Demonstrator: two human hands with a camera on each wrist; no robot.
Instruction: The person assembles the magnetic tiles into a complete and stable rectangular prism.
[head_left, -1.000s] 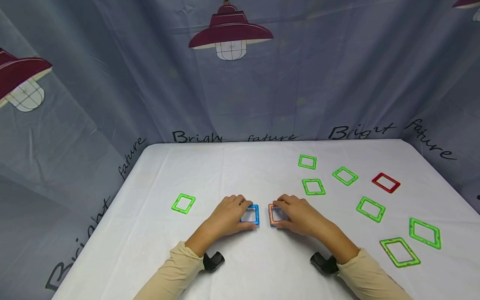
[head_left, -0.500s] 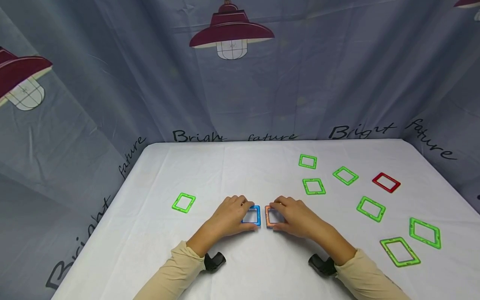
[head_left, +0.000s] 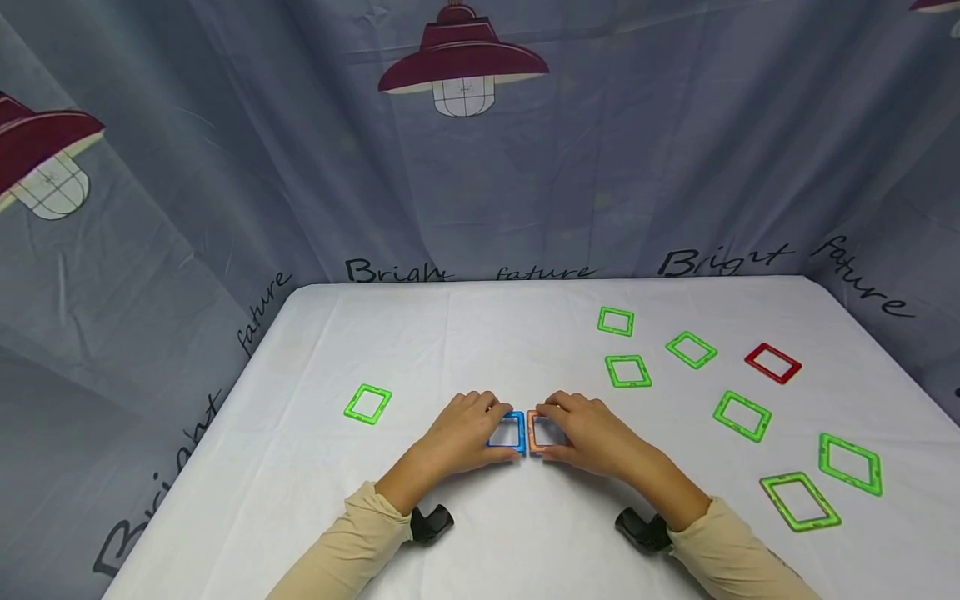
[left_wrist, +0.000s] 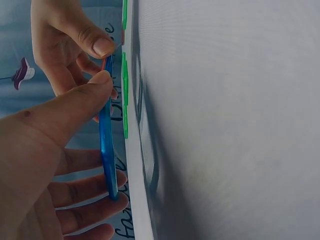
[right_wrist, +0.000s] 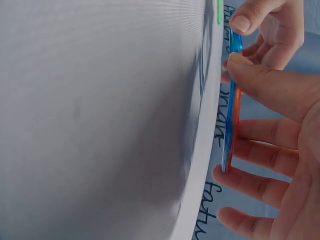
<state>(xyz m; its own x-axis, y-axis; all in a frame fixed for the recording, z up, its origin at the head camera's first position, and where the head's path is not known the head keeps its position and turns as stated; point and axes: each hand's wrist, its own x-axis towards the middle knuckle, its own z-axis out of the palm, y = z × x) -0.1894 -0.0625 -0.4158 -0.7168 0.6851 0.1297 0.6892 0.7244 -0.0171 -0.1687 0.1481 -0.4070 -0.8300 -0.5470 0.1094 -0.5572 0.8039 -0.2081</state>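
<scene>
Near the middle of the table my left hand [head_left: 462, 433] pinches a blue magnetic tile [head_left: 521, 432], an open square frame, between thumb and fingers. Facing it, my right hand [head_left: 595, 431] pinches an orange magnetic tile [head_left: 532, 432] the same way. In the right wrist view the orange tile [right_wrist: 237, 107] has a blue layer [right_wrist: 229, 117] along its table side, seemingly a second tile stacked under it. Both pieces are held flat, slightly above the cloth. Their inner edges are side by side with a very thin gap; whether they touch I cannot tell.
Several green tile frames lie on the right, among them a near green frame [head_left: 800, 524] and a far green frame [head_left: 616, 332]. A red frame [head_left: 773, 377] lies with them. One green frame [head_left: 367, 419] is on the left. A grey curtain [head_left: 600, 183] hangs behind the white table [head_left: 450, 333].
The two hands have come closer together, the right moving left and the left slightly right. The gap between the blue and orange tiles has narrowed to a sliver. Both grips have stayed the same.
</scene>
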